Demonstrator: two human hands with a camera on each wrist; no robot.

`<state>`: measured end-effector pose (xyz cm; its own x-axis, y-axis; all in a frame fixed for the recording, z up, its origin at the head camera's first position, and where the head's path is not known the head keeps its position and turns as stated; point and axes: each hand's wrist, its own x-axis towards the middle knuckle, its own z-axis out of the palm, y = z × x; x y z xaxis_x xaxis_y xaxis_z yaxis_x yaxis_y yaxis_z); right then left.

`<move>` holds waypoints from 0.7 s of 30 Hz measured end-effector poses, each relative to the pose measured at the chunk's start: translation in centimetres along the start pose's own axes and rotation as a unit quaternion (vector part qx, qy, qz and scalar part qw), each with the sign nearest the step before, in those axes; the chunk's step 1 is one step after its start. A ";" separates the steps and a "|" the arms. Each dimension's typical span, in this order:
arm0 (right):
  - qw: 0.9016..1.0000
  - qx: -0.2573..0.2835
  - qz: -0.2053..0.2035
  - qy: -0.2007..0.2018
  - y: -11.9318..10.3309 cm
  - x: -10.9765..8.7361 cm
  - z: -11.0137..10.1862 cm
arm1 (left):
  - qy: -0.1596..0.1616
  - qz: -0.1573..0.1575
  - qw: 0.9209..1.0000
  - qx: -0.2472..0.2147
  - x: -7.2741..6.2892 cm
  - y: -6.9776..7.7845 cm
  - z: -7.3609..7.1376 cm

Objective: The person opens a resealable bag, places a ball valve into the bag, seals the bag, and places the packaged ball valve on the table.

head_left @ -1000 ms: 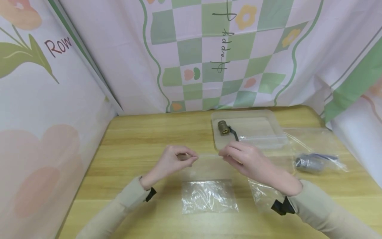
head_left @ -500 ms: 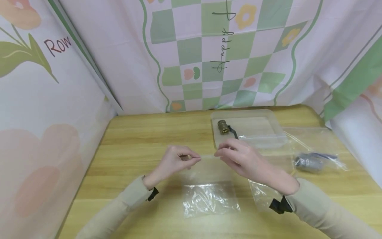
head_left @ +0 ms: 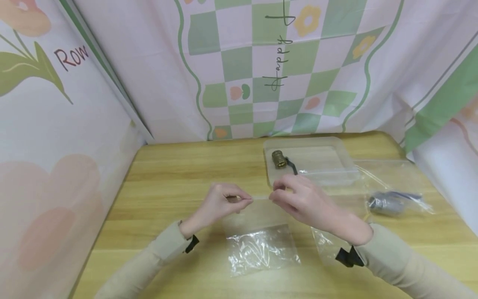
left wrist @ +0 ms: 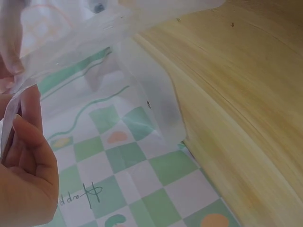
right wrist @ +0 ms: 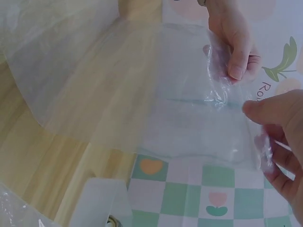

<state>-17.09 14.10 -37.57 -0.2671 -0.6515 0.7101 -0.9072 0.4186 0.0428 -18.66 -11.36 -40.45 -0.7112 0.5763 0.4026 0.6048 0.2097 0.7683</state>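
A clear plastic bag hangs over the table between the two hands, its crinkled lower part catching the light. My left hand pinches its upper edge between thumb and fingers. A short way to the right, my right hand holds the same edge. In the right wrist view the bag looks flat, with no object visible inside. There, the right thumb is on one side of the film and the fingers are on the other. The left wrist view shows the left hand gripping the film close up.
A translucent plastic tray at the back holds a brass valve with a dark lever. To the right lies another clear bag with a grey valve and blue lever. More film lies under the right forearm. Printed curtains surround the wooden table.
Both hands keep hold of the bag. The left hand has shifted slightly right and the right hand slightly left, narrowing the gap between them. The bag's lower part has tilted a little.
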 end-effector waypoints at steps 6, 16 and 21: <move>0.999 -0.013 0.036 -0.035 0.0 -0.2 -0.2 | -0.008 0.005 1.000 -0.004 -0.1 0.1 0.2; 0.998 -0.021 0.050 -0.037 -0.2 -0.2 -0.3 | -0.008 -0.010 1.000 -0.011 -0.2 0.2 0.2; 0.999 -0.036 0.030 -0.027 -0.5 -0.2 -0.1 | -0.006 -0.025 1.000 -0.019 -0.1 0.3 0.2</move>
<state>-16.53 14.12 -37.67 -0.3392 -0.6568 0.6734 -0.8638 0.5009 0.0534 -18.30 -11.21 -40.33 -0.7355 0.5753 0.3577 0.5550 0.2088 0.8052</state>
